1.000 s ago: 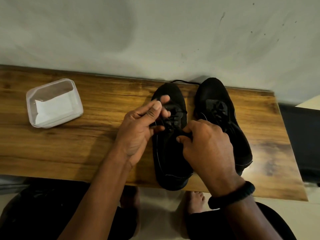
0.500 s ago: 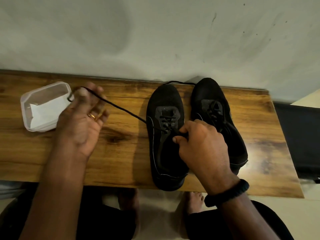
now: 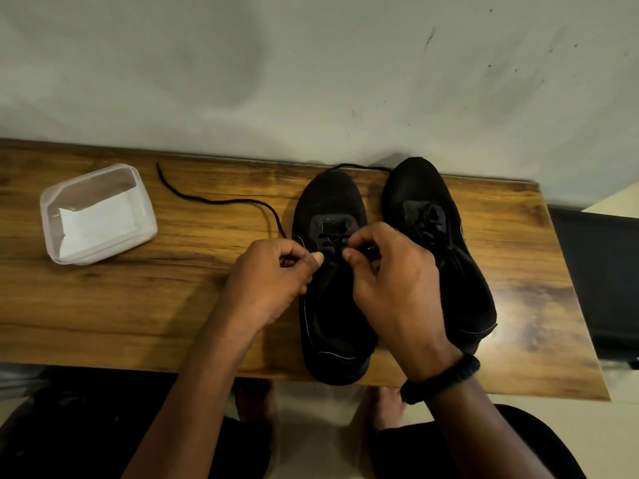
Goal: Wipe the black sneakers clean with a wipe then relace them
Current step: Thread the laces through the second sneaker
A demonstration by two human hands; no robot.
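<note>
Two black sneakers stand side by side on the wooden table [image 3: 138, 305], toes toward the wall. The left sneaker [image 3: 330, 202] has its lace partly threaded. A long free end of the black lace [image 3: 214, 201] trails left across the table and runs into my left hand [image 3: 273, 274], which pinches it beside the eyelets. My right hand [image 3: 390, 281] pinches the lace at the right-side eyelets of the same sneaker and covers its tongue. The right sneaker [image 3: 439, 243] shows a laced front. Another lace end loops behind the left sneaker's toe.
A clear plastic tub [image 3: 98, 214] holding white wipes sits at the table's left. The wall rises right behind the table. A dark piece of furniture [image 3: 601, 278] stands to the right. My bare feet show below the table's front edge.
My left hand, which had pulled the lace out far to the left, has come back to the sneaker's eyelets. The pulled lace end now lies slack on the table. The right hand shifted slightly.
</note>
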